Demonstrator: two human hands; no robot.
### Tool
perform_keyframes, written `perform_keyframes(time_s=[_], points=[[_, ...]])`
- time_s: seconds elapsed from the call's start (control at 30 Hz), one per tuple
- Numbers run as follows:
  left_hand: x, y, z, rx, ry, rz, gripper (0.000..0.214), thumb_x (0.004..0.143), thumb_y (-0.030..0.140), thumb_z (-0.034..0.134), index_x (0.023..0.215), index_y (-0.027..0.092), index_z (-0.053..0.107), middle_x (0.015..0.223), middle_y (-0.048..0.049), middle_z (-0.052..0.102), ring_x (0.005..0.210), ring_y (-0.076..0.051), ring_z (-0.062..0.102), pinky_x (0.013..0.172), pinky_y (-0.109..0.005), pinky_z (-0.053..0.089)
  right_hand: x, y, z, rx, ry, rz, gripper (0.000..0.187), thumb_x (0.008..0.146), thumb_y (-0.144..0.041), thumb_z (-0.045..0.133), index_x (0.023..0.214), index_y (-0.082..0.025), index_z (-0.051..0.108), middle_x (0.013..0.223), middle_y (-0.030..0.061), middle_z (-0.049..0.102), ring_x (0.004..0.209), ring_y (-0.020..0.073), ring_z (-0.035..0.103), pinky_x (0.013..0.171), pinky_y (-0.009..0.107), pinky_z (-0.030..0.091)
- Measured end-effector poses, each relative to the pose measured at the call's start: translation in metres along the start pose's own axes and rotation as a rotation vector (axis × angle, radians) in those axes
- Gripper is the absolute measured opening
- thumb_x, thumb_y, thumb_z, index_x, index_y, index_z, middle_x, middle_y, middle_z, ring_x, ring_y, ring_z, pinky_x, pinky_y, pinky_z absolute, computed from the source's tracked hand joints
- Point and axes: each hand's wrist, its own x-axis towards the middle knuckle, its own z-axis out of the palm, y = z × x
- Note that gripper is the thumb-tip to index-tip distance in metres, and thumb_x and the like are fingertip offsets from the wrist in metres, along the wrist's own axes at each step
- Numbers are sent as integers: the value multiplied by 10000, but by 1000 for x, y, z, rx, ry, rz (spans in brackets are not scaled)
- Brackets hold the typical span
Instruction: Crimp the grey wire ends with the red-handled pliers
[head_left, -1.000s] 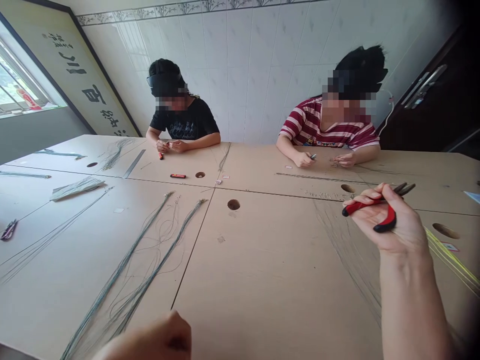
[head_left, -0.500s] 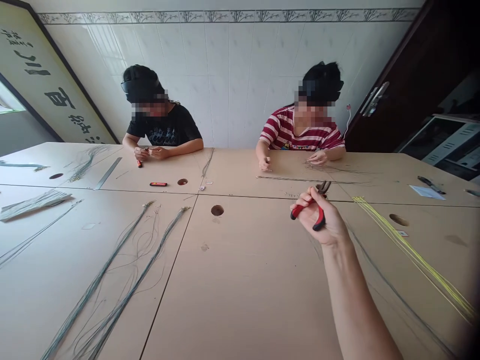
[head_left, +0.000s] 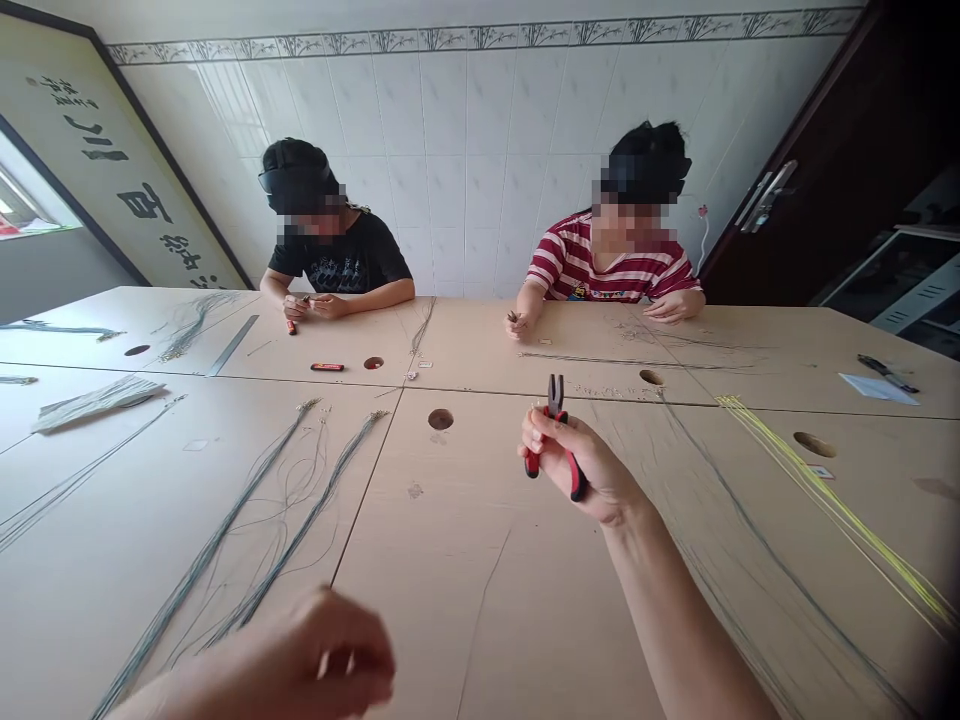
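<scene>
My right hand (head_left: 581,465) is raised above the middle of the table, its fingers closed round a pair of red-handled pliers (head_left: 556,430) with the dark jaws pointing up. A thin wire (head_left: 484,605) runs down the table from below that hand towards me. My left hand (head_left: 330,660) sits low at the near edge, blurred, with fingers curled together; whether it pinches the wire end I cannot make out. Bundles of grey wires (head_left: 247,540) lie on the table to the left of both hands.
Two people sit at the far side, one in a black shirt (head_left: 341,262), one in a striped shirt (head_left: 611,268), handling small parts. Yellow wires (head_left: 825,500) lie at the right. The tan table (head_left: 465,520) has round holes (head_left: 440,419). A ruler (head_left: 232,344) lies far left.
My right hand has swung left and nearer with the pliers, turning their jaws upright. My left hand, out of view half a second ago, has come back in at the bottom.
</scene>
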Motion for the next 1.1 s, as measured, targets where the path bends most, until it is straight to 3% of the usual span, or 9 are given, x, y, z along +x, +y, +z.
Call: perform_keyframes(time_s=[0.07,0.13,0.2,0.27,0.4,0.57,0.73,1.1], points=[[20,35,-21,8,89,84,315,884,458,519,869,224,729,773,-18,700,668,-153,628,602,-250,473,-3,2,4,-40,-21,10,332,725,-396,774,623,-188,536,666,-31,386,622,105,340,663,278,362],[45,62,-37,-65,267,196,320,885,462,523,863,205,711,777,-20,696,686,-147,624,617,-247,476,-6,4,7,-72,-38,24,316,737,-400,761,639,-187,549,679,-29,400,633,107,354,665,283,346],[71,76,-46,-165,501,319,289,873,438,555,863,188,699,777,-23,694,713,-148,627,667,-257,496,-8,7,9,-100,-39,40,299,747,-403,750,662,-186,563,703,-24,418,652,111,373,660,285,331],[94,83,-50,-253,632,373,294,875,436,564,860,176,700,803,-36,704,755,-156,636,699,-270,505,-10,9,12,-138,-46,59,298,752,-411,741,669,-183,568,710,-18,427,669,118,383,649,287,316],[114,94,-51,-332,514,487,309,885,414,565,831,149,714,792,-53,712,761,-153,635,706,-270,504,-12,10,18,-221,-74,97,319,750,-440,734,654,-186,565,681,-14,423,681,132,388,629,290,296],[113,103,-49,-370,389,532,289,895,348,550,751,140,689,748,-42,679,750,-141,603,738,-274,492,-12,11,20,-228,-82,95,316,746,-455,738,664,-198,574,649,-16,410,694,142,381,613,284,279],[118,97,-48,-469,304,548,224,873,320,591,789,134,684,779,-60,701,766,-165,644,751,-303,503,-9,16,16,-249,-60,105,274,763,-447,728,728,-198,619,671,-15,449,682,131,381,624,283,292],[116,98,-49,-540,229,554,162,889,238,563,776,134,615,765,-62,717,777,-167,678,768,-311,499,-9,17,21,-284,-73,106,306,768,-452,721,702,-198,564,659,-20,416,691,134,382,599,276,277]])
